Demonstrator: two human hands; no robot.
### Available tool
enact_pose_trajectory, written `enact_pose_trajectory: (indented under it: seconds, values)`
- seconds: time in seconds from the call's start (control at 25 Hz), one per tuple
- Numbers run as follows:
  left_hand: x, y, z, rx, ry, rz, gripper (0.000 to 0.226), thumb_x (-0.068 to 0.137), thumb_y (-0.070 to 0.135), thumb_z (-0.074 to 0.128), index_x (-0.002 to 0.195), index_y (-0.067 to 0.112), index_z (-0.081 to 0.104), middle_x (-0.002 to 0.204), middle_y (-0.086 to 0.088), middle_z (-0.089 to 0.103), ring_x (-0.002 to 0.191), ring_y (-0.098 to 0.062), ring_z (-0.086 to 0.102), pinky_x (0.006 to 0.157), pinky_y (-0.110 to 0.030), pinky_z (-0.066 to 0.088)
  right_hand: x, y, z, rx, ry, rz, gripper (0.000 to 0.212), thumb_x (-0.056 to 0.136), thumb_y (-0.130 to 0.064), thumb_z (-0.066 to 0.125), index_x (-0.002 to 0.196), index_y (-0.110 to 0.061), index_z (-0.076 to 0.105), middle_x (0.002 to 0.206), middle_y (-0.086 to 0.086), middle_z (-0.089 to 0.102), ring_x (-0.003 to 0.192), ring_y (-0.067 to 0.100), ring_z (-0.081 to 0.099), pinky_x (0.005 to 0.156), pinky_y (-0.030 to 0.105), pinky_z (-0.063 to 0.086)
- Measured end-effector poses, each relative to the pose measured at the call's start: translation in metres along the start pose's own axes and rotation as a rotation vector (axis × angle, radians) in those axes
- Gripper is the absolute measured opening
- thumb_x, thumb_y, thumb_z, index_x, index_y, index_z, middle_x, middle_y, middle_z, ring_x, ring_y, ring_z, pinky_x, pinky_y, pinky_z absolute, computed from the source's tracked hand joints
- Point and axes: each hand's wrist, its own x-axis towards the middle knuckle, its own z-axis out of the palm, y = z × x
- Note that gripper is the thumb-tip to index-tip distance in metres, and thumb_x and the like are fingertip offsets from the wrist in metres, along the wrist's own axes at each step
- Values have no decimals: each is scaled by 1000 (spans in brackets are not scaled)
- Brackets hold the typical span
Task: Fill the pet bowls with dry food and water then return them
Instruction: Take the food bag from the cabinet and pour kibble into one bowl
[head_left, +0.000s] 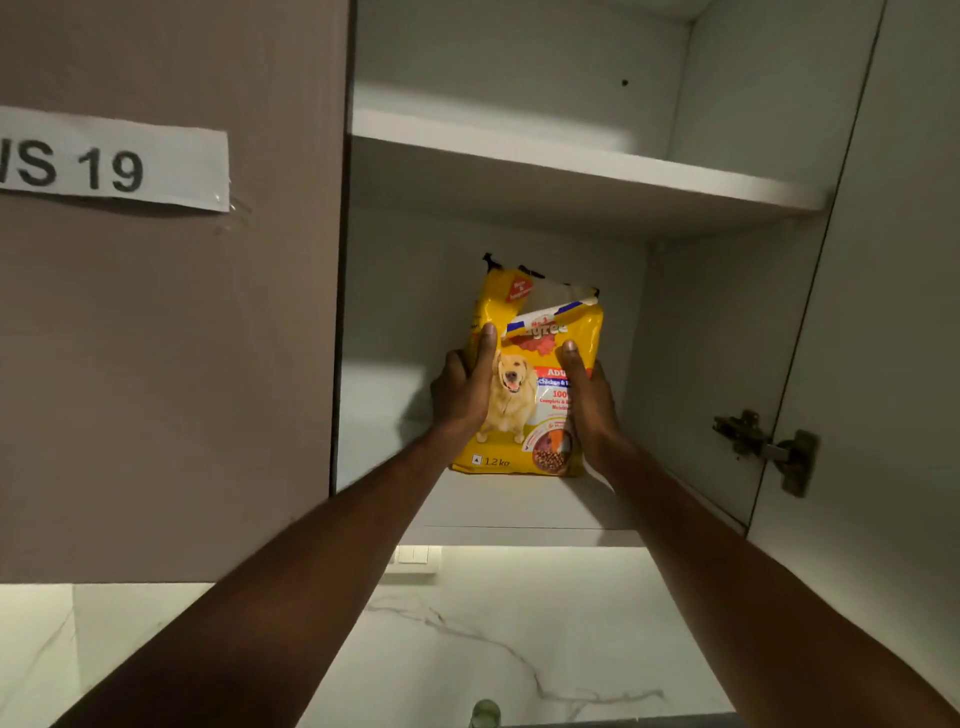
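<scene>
A yellow dog food bag (524, 415) with a dog picture stands upright on the lower shelf (509, 504) of an open wall cupboard. Its top is torn open and folded over. My left hand (462, 387) grips the bag's left side, thumb on the front. My right hand (589, 400) grips its right side. Both arms reach up into the cupboard. No pet bowls are in view.
The upper shelf (582, 166) sits above the bag. A closed brown door with a "19" label (109, 161) is on the left. The open door (883, 312) with its hinge (769, 447) is on the right. A marble wall (467, 649) lies below.
</scene>
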Motion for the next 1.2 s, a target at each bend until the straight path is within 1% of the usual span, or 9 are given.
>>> enact_pose_trajectory:
  seconds: [0.24, 0.36, 0.48, 0.64, 0.72, 0.84, 1.0, 1.12, 1.2]
  values:
    - [-40, 7, -10, 0, 37, 47, 73, 101, 77, 37, 131, 17, 66, 134, -12, 70, 122, -34, 64, 105, -45, 51, -41, -12, -10, -31, 52, -64, 76, 71, -93, 66, 123, -39, 67, 107, -2, 84, 91, 24, 84, 90, 57, 66]
    - [-89, 19, -25, -28, 27, 51, 74, 98, 81, 37, 133, 23, 66, 133, -7, 71, 113, -26, 65, 102, -40, 51, -92, -28, -17, 0, 62, -112, 64, 80, -84, 66, 121, -36, 68, 106, -2, 84, 89, 22, 83, 88, 55, 67]
    - [-146, 28, -43, -32, 80, 74, 78, 86, 92, 37, 125, 32, 69, 129, -3, 74, 119, -28, 68, 110, -51, 53, -151, -43, -24, 14, 121, -172, 50, 92, -73, 66, 119, -32, 69, 103, -5, 83, 86, 13, 82, 88, 47, 68]
    - [-222, 18, -73, -17, 101, 73, 81, 79, 97, 39, 115, 33, 74, 113, 4, 81, 106, -21, 78, 99, -51, 61, -242, -47, -34, 30, 153, -187, 52, 95, -73, 62, 123, -30, 67, 105, -7, 82, 84, 7, 81, 82, 36, 68]
    - [-264, -12, -92, -6, 101, 26, 82, 78, 99, 40, 116, 36, 76, 112, 5, 83, 105, -21, 79, 99, -52, 62, -293, -19, -36, 13, 117, -149, 47, 100, -66, 60, 126, -27, 65, 107, -8, 80, 85, 6, 80, 79, 28, 66]
    - [-335, -86, -118, 74, 173, -17, 72, 91, 87, 39, 121, 33, 75, 112, 6, 83, 104, -18, 79, 100, -51, 61, -373, 49, -33, 18, 71, -73, 42, 102, -62, 59, 125, -27, 62, 108, -10, 78, 88, 3, 78, 78, 24, 65]
    - [-414, -197, -153, -34, 178, -162, 66, 101, 70, 48, 134, 17, 66, 120, -4, 81, 109, -26, 80, 98, -58, 62, -455, 151, -17, -41, -31, 123, 34, 96, -66, 63, 114, -38, 58, 105, -10, 78, 85, 9, 80, 76, 39, 68]
    - [-443, -261, -184, -43, 104, -286, 69, 99, 68, 50, 136, 11, 61, 117, -5, 82, 105, -27, 81, 93, -54, 65, -489, 226, -1, -93, -123, 288, 55, 92, -76, 64, 131, -39, 54, 119, -3, 78, 98, 19, 81, 87, 55, 67]
    - [-454, -296, -198, -56, 115, -324, 87, 87, 82, 58, 137, 10, 58, 115, -6, 82, 103, -28, 81, 88, -50, 67, -501, 257, 10, -55, -169, 359, 67, 87, -78, 65, 138, -37, 50, 127, 3, 75, 103, 20, 80, 86, 50, 68]
